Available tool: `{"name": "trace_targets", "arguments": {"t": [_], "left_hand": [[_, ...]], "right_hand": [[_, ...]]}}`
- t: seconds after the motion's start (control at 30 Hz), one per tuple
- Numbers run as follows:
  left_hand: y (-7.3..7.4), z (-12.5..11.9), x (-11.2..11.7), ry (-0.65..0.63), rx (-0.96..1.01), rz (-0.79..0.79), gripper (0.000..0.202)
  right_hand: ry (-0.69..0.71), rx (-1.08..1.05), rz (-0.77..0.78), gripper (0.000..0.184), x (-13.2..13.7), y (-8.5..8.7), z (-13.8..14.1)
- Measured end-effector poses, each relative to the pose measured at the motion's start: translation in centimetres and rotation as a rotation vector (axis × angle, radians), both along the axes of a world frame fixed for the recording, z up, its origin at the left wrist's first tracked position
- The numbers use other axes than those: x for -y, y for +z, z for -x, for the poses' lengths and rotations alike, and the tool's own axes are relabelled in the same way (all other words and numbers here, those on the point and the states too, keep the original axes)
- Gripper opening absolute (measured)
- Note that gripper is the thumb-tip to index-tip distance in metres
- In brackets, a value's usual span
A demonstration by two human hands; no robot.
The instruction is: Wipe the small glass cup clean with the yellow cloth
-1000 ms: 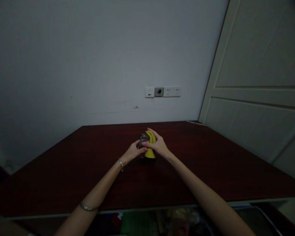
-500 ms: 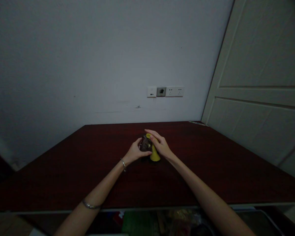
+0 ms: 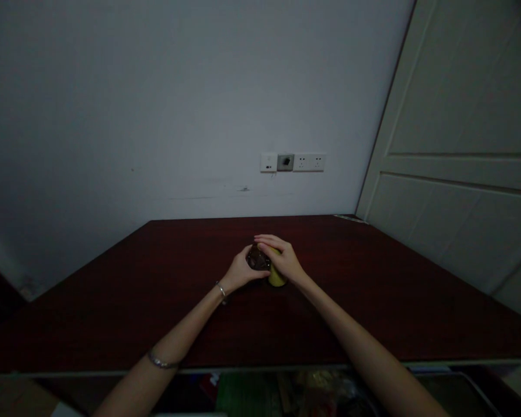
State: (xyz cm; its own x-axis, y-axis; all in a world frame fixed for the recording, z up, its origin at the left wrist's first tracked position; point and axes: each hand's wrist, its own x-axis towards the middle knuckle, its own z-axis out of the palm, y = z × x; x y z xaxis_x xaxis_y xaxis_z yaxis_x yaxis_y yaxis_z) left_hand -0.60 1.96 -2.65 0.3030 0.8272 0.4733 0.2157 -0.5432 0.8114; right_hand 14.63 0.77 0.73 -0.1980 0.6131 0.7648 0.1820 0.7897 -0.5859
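Note:
Near the middle of the table, my left hand [image 3: 238, 272] curls its thumb and fingers around a dark brown, shiny, see-through object [image 3: 257, 259], which looks like a small glass vessel; its exact kind is unclear in the dim light. My right hand [image 3: 286, 262] is wrapped over a yellow cone-like object [image 3: 277, 277], whose wider lower end shows beneath the palm. The right fingers reach across to the top of the dark object and hide the yellow one's upper end. Both objects are close side by side between my hands.
The dark red tabletop [image 3: 165, 255] runs back to a pale wall [image 3: 178, 104] with a row of sockets [image 3: 301, 162]. A panelled door [image 3: 455, 145] stands at the right. Below the table's front edge, an open space holds a green item [image 3: 247, 394] and several bags.
My right hand has come slightly lower and covers the yellow object's top, which showed before. The dark object has turned a little in my left hand.

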Motion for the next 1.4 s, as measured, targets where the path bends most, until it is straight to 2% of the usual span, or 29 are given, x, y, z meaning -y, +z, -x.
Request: {"name": "trace_targets", "arguments": {"t": [0.13,0.23,0.33,0.47,0.53,0.67,0.8,0.87,1.0,1.1,1.2,1.4], "left_hand": [[-0.4,0.0,-0.8,0.042,0.103,0.094,0.057],[-0.1,0.0,-0.8,0.022,0.176,0.157,0.043],[0.5,-0.2,-0.1,-0.03,0.186,0.187,0.044],[0.9,-0.6,0.8,-0.147,0.257,0.286,0.057],[0.8,-0.7,1.0,-0.149,0.271,0.317,0.056],[0.7,-0.9,1.0,-0.073,0.276,0.316,0.045],[0.8,-0.9,0.9,-0.085,0.277,0.29,0.04],[0.9,-0.8,1.0,-0.107,0.264,0.282,0.041],[1.3,-0.7,1.5,-0.167,0.281,0.327,0.051],[1.5,-0.7,1.8,-0.199,0.313,0.36,0.052],[1.5,-0.8,2.1,-0.201,0.357,0.417,0.047],[1.5,-1.1,2.2,-0.257,0.477,0.517,0.041]], "right_hand": [[0.025,0.181,-0.177,0.023,0.8,-0.1,0.2],[0.064,0.244,-0.23,0.026,1.4,0.0,0.3],[0.026,0.114,-0.19,0.024,1.1,0.1,0.3],[0.009,-0.09,-0.002,0.025,0.2,0.2,0.1],[0.008,-0.107,0.037,0.026,0.1,0.2,0.0],[0.022,0.054,-0.124,0.024,0.7,0.1,-0.1],[0.051,0.143,-0.216,0.025,1.0,0.1,-0.1],[0.039,0.085,-0.175,0.024,0.8,0.2,-0.2],[0.025,-0.104,0.035,0.027,0.2,0.3,-0.3],[0.033,-0.154,0.12,0.03,0.0,0.4,-0.3],[0.045,-0.13,0.084,0.029,0.2,0.5,-0.4],[0.077,0.037,-0.122,0.024,1.1,0.8,-0.6]]}}
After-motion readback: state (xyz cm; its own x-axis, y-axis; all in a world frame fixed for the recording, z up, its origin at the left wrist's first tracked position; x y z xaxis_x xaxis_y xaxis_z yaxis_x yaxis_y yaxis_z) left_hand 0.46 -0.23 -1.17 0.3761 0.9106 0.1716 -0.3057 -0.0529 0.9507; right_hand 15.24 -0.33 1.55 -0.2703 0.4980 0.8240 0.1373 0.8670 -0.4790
